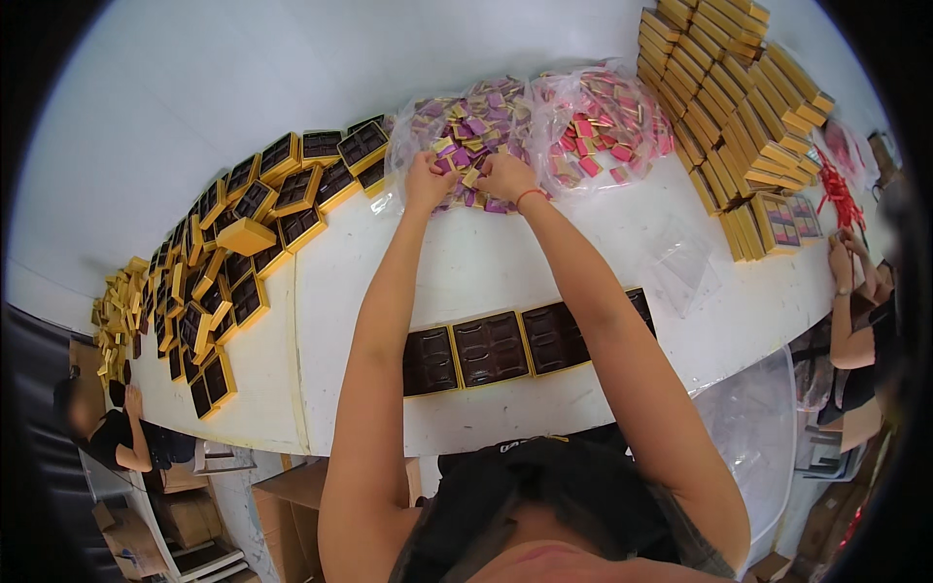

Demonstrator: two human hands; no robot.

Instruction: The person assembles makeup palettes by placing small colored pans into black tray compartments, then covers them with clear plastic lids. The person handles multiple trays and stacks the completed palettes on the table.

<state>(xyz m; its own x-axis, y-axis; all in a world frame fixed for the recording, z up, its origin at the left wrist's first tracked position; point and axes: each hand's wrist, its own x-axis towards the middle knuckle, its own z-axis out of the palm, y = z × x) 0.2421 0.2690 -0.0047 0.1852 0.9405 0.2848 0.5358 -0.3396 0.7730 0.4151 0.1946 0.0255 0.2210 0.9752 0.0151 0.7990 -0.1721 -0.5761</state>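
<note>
Both my arms stretch forward over the white table to an open clear plastic bag of small purple-and-gold wrapped pieces (486, 112). At the bag's left side, my left hand (430, 182) has its fingers curled in and pinched at a small wrapped piece. My right hand (508, 178) is at the bag's right side, its fingertips closed at a gold-and-purple piece. Closer to me, a row of dark brown trays with gold edges (491, 348) lies on the table. My right forearm covers part of that row. The trays' compartments that show hold no pieces.
Right of my hands is a clear bag of pink-and-gold pieces (593, 126). Gold boxes (729, 107) are stacked high at the back right, near red ribbons (838, 189). Gold-edged trays (243, 238) are heaped left. Other people work at the left (117, 428) and right (860, 321).
</note>
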